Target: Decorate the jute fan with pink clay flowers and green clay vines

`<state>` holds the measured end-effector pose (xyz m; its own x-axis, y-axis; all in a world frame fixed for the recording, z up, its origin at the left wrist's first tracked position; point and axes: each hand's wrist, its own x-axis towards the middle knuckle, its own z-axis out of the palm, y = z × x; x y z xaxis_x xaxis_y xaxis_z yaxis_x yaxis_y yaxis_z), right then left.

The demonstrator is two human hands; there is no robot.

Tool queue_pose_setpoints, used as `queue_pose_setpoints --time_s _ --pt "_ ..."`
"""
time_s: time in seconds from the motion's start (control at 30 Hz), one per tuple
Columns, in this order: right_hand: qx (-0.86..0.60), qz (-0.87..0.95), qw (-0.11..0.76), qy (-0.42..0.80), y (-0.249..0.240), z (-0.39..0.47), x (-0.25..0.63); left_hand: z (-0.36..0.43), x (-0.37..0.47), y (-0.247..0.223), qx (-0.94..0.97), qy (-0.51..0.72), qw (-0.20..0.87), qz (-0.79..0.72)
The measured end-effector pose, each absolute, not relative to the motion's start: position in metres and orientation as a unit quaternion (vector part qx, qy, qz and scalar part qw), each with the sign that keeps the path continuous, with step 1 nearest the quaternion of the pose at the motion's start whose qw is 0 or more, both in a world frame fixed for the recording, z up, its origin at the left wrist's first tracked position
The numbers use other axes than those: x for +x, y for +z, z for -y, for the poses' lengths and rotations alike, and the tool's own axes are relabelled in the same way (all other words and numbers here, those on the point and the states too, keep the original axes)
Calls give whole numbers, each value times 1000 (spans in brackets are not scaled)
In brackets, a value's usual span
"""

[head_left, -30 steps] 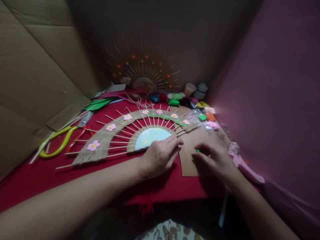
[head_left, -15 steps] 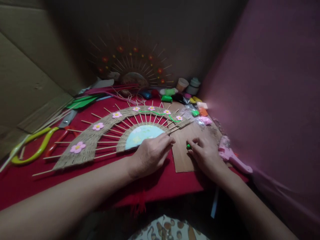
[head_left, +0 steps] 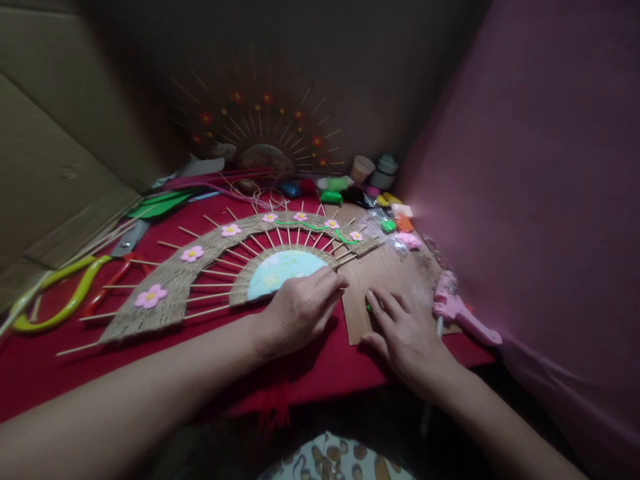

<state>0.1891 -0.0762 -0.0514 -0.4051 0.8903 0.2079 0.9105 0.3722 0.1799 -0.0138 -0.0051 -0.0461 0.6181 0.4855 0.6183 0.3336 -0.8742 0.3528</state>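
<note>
My right hand (head_left: 407, 330) lies with its fingers stretched out over a small bit of green clay (head_left: 369, 307) on the brown board (head_left: 356, 293). Most of that clay is hidden under the fingers. My left hand (head_left: 300, 313) is closed in a pinch by the lower right edge of the woven fan (head_left: 205, 270); what it holds, if anything, cannot be made out. Pink flowers with yellow centres (head_left: 151, 297) dot the fan's woven band. A thin wavy green strand (head_left: 307, 225) links flowers on its right part. Light blue patterned fabric (head_left: 280, 272) fills the fan's middle.
Large scissors (head_left: 80, 293) with yellow and red handles lie at the left. A pink glue gun (head_left: 463, 312) rests at the right edge. Several clay packets (head_left: 407, 240), a paper cup (head_left: 361, 169) and a jar (head_left: 385, 172) stand behind. Another fan (head_left: 267, 133) leans at the back.
My right hand has gone from pinching the green clay to lying flat over it on the board. The left hand stays closed in place. The view has shifted slightly.
</note>
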Motion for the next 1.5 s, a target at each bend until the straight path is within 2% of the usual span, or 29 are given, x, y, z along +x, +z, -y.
queue_pose_setpoints --time_s 0.13,0.23,0.5,0.73,1.03,1.23,1.5 --pt "-593 796 -48 -109 -44 61 176 4 -14 -48 896 368 107 -224" --pt "-593 796 -74 -90 -37 45 170 3 -14 -48 898 365 106 -223" --pt "-551 829 -10 -90 -57 94 171 4 -14 -49 895 365 106 -232" --pt "-613 788 -62 1 -35 50 169 3 -15 -49 898 361 104 -230" --pt "-554 831 -9 -47 -56 97 169 2 -13 -48 895 361 115 -237" --pt "-600 798 -54 -8 -41 42 171 0 -15 -50 894 362 119 -235" --pt "-588 808 -21 -37 -47 30 189 -1 -15 -50 897 356 117 -234"
